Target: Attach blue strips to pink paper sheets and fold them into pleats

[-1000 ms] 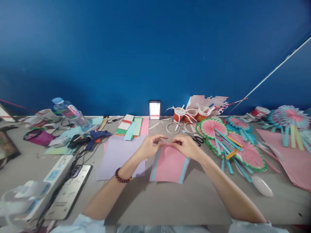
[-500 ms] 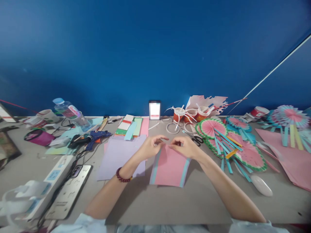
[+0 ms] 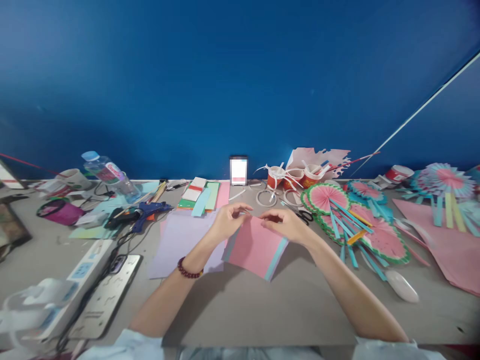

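"How far has the pink sheet (image 3: pixel 251 247) been taken?"
"Both side edges are lined with blue bands (image 3: pixel 276 257); no pleats can be made out, so much is judged left."

"How is it held?"
"Tilted over the tabletop (image 3: pixel 240 317), its far edge pinched by the fingers of the left hand (image 3: pixel 226 223) and right hand (image 3: pixel 288 226)."

"Anything in the way?"
"Its left side is crowded by lilac paper (image 3: pixel 182 245); pleated fans (image 3: pixel 325 196) are laid well right."
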`<state>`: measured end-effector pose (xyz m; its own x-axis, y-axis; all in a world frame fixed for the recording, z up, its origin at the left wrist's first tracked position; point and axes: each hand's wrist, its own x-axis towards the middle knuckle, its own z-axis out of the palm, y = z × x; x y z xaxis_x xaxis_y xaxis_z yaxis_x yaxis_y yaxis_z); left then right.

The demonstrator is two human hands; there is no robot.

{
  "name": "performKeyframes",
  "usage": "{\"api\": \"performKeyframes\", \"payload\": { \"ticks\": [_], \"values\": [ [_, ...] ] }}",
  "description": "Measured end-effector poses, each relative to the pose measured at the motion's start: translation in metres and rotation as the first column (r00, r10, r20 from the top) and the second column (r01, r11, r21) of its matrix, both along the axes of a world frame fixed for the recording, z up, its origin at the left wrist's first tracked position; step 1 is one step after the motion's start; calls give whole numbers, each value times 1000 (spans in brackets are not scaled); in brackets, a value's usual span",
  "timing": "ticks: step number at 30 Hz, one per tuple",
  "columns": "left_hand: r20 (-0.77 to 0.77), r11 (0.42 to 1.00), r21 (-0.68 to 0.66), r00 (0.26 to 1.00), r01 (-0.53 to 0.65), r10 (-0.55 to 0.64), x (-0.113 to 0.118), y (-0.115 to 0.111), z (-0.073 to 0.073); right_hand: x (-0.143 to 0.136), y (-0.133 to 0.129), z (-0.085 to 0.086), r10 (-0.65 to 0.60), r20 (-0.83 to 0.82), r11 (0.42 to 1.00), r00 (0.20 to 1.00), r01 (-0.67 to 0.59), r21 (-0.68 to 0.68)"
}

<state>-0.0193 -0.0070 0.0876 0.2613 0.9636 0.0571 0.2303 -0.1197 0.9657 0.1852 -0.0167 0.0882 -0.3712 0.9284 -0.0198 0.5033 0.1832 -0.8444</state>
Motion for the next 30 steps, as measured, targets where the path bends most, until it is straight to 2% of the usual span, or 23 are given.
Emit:
{"api": "performKeyframes", "payload": {
  "ticks": [5,14,20,25,30],
  "values": [
    [39,1000,-20,999,-15,15,-7,5,2,6,4,0,3,-41,1000,999,-4,-24],
    [82,983,-148,992,108,-97,-18,13,-3,11,14,-14,-67,-77,995,995,61,-75],
    [50,989,-141,998,50,-44,-24,15,0,20,17,-16,-16,-170,979,985,-19,-205],
    [13,988,-152,1000,14,-12,-35,17,7,28,21,-14,-78,-204,965,976,22,-260],
    [28,983,-182,1000,4,1,-38,21,5,28,23,-14,-159,-295,947,942,60,-316]
  ]
}}
